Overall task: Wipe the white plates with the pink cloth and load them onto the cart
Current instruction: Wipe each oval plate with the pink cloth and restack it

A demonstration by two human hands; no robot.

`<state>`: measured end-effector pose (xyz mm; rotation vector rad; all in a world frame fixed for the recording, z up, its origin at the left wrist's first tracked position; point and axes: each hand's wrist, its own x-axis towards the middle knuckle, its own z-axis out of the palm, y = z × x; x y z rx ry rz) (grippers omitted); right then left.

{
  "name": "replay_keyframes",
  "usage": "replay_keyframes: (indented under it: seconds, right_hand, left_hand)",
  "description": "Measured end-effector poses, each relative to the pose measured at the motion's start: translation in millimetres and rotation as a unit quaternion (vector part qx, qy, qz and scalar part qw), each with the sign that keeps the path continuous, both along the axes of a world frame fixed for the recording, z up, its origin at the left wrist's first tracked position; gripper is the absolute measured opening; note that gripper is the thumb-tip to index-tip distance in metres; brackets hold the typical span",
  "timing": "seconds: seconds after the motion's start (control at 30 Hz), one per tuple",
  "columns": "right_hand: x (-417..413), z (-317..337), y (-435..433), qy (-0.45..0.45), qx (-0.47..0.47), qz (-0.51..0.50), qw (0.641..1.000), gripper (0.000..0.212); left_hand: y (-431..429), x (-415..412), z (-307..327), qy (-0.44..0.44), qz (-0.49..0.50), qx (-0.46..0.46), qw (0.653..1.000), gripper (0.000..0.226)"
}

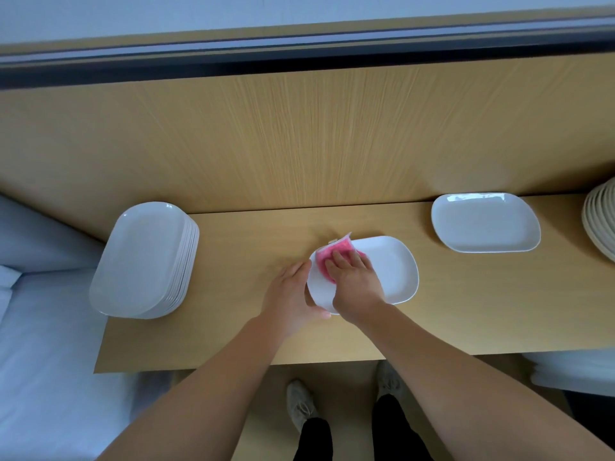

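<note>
White centre plate (389,271) sits mid-table on the wooden table (233,327), long side running left-right, far rim short of the back panel (299,128). Pink cloth (323,261) lies on the plate's left end, one corner sticking up past the far rim. Right hand (356,281) is on the cloth, fingers laid out fairly flat and pressing down, not wrapped round anything. Left hand (289,294) grips the plate's left rim, fingers curled at the edge, thumb showing at the near-left corner; can't tell if that end is lifted off the wood. The two hands are just beside each other, forearms coming in from the near side. Bare wood on both sides of the plate: a wide strip to the left and another to the right, plus a band between plate and the table's front edge. Left: stack of white plates (146,261), at the table's left end, seeming to overhang that edge, well apart from the centre plate. Right: single plate (486,222), lying flat, far rim right by the back panel, touching or not unclear. Far right: cream stack (602,221), cut off by the frame edge, near the single plate but apart. Below the front edge: two shoes (299,404) on the floor. Pale fabric surface (43,327) borders the table's left side.
</note>
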<state>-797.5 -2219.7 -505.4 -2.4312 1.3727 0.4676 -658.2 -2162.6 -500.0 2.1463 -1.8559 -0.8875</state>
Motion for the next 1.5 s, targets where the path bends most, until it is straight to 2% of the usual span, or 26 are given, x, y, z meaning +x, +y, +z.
replay_keyframes:
  seconds: [0.17,0.33,0.43,0.53,0.8,0.97,1.07,1.13,1.23,1.33,1.43,1.5]
  right_hand:
    - [-3,2,-2,-0.031,0.006,0.078,0.996,0.076]
    - [-22,6,-4,-0.111,0.031,0.159,0.98,0.065]
    - [-36,-1,-4,-0.146,0.062,0.199,0.967,0.069]
    - [-44,-5,-8,-0.155,0.094,0.22,0.958,0.075]
    - [-47,-4,-16,-0.153,0.093,0.265,0.948,0.071]
    - [-70,1,-18,-0.154,0.109,0.235,0.953,0.074]
    - [-95,6,-24,-0.126,0.114,0.215,0.962,0.077]
    - [-108,9,-27,-0.107,0.111,0.216,0.964,0.072]
    - [-118,14,-27,-0.084,0.11,0.206,0.969,0.05]
    - [-114,11,-29,-0.083,0.104,0.223,0.966,0.037]
    - [-108,1,-30,-0.066,0.102,0.224,0.967,0.034]
    - [-111,-3,-30,-0.05,0.087,0.222,0.97,0.041]
  left_hand:
    - [0,-2,1,-0.003,0.001,-0.017,1.0,0.092]
    - [1,0,5,-0.027,-0.014,-0.007,1.0,0.096]
    - [2,1,7,-0.048,-0.018,-0.01,0.999,0.093]
    - [2,2,7,-0.066,-0.021,-0.004,0.998,0.099]
    - [3,5,9,-0.117,-0.093,-0.023,0.989,0.091]
    - [3,5,12,-0.135,-0.09,-0.013,0.987,0.091]
    - [1,3,14,-0.149,-0.095,-0.01,0.984,0.086]
    - [0,4,15,-0.152,-0.099,-0.005,0.983,0.084]
    - [-1,3,18,-0.173,-0.114,0.003,0.978,0.083]
    - [-7,-2,19,-0.195,-0.139,-0.013,0.971,0.082]
    - [-12,-10,18,-0.176,-0.192,-0.001,0.965,0.08]
    - [-12,-13,14,-0.147,-0.216,0.027,0.965,0.081]
